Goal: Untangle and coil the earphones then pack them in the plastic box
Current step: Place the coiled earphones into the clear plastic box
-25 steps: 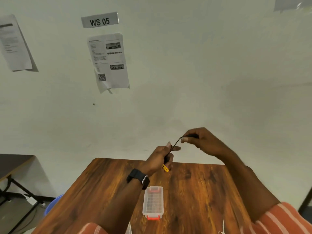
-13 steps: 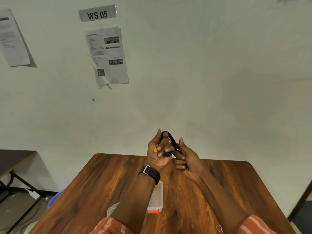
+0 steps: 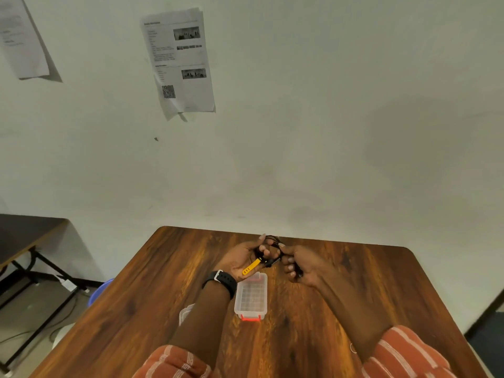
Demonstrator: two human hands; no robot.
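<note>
1. Left hand (image 3: pixel 240 259) and right hand (image 3: pixel 300 264), frame centre: fingers of both pinch the coiled black earphones (image 3: pixel 270 248) with yellow strap (image 3: pixel 252 266).
2. Clear rectangular plastic box (image 3: pixel 251 297), red-latched, open on the brown wooden tabletop (image 3: pixel 381 282), just below.

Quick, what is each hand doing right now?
Left hand: closed on the coiled black earphones, yellow strap hanging.
Right hand: closed, pinching the same earphones.

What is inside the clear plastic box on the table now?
The plastic box looks empty: only its ribbed bottom shows. The earphones are in both hands, above the table. The left forearm covers its near-left corner.
</note>
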